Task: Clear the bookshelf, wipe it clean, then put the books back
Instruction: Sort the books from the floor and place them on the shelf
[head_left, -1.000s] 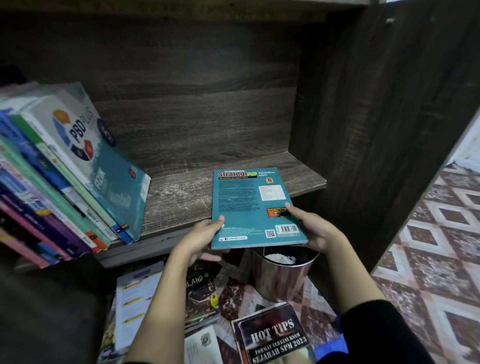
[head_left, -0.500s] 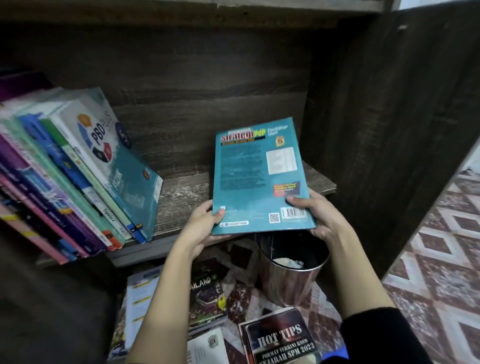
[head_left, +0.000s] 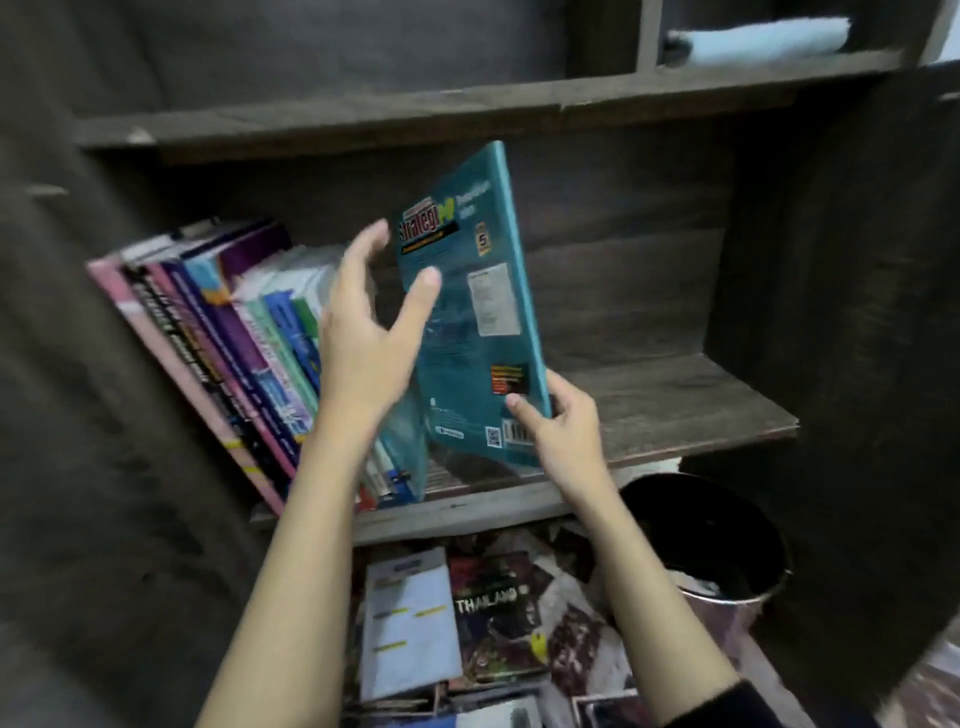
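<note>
A teal book (head_left: 467, 312) stands nearly upright on the dark wooden shelf (head_left: 675, 405), tilted a little to the left. My right hand (head_left: 558, 426) grips its lower right corner, thumb on the back cover. My left hand (head_left: 374, 332) is spread open between this book and the row of leaning books (head_left: 234, 338) at the shelf's left; its thumb lies against the teal cover and its fingers reach behind it. The right half of the shelf board is bare.
Below the shelf, books and booklets lie on the floor, among them a white one (head_left: 410, 623) and a dark one marked THAILAND (head_left: 493, 613). A shiny metal bin (head_left: 727, 592) stands at the lower right. A pale cloth (head_left: 758, 39) lies in the upper compartment.
The teal book has risen from flat at the shelf's front edge to nearly upright and moved left toward the row. My left hand let go of its bottom edge and now spreads open beside it.
</note>
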